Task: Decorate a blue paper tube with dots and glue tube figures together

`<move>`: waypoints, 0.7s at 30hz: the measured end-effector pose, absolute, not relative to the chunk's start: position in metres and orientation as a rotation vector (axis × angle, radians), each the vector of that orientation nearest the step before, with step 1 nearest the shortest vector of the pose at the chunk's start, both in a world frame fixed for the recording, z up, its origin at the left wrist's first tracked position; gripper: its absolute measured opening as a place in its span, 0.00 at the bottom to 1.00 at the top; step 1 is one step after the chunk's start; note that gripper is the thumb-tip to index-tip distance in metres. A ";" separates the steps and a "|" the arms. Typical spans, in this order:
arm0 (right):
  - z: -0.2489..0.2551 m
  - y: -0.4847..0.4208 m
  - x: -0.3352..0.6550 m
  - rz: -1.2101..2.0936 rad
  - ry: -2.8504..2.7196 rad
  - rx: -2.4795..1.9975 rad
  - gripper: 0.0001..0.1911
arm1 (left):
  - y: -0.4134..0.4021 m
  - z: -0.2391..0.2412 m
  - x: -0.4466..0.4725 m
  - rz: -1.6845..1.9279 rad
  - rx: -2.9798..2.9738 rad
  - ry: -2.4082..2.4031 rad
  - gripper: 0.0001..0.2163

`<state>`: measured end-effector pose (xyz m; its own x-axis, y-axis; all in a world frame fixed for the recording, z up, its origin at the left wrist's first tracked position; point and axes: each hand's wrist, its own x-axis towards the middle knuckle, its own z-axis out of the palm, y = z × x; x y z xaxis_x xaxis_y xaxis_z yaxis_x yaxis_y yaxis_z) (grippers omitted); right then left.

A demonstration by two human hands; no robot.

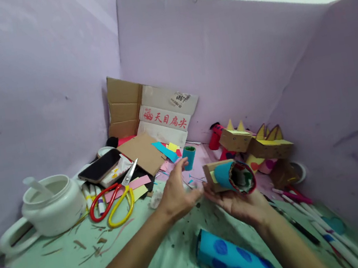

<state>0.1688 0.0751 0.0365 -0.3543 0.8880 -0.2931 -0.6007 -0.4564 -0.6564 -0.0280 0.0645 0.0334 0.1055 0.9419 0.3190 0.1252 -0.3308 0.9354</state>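
Observation:
My right hand (242,203) lies palm up and cradles a cardboard craft piece (232,176), a brown box joined to a blue tube with a red-rimmed open end. My left hand (177,193) is just left of it, fingers stretched out toward the piece and toward a small teal tube (189,156) standing behind; it holds nothing. A larger blue roll with darker blue dots (236,259) lies on the table under my right forearm.
Red and yellow scissors (117,198), a phone (100,166), a white pot (52,205), marker pens (94,196) and coloured paper scraps lie left. Flattened cardboard (151,115) leans on the purple wall. Cardboard figures (259,145) and more pens (317,220) sit right.

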 end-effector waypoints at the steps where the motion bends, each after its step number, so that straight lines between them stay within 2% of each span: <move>1: 0.038 0.071 0.164 2.019 -0.573 -0.774 0.19 | 0.065 0.031 -0.028 1.290 1.732 1.067 0.40; 7: 0.043 0.057 0.144 2.310 -0.558 -0.741 0.30 | 0.064 0.020 -0.022 1.187 2.026 1.018 0.46; 14: 0.046 0.056 0.146 2.353 -0.798 -0.805 0.42 | 0.061 0.035 -0.030 1.361 1.966 0.973 0.32; 16: 0.049 0.058 0.155 2.292 -0.930 -0.935 0.46 | 0.061 0.046 -0.038 1.425 1.917 0.948 0.29; 18: 0.052 0.062 0.170 2.136 -1.104 -1.122 0.47 | 0.062 0.055 -0.048 1.421 1.832 0.919 0.29; 21: 0.057 0.067 0.191 1.538 -1.255 -1.252 0.34 | 0.064 0.058 -0.057 1.293 1.678 0.851 0.33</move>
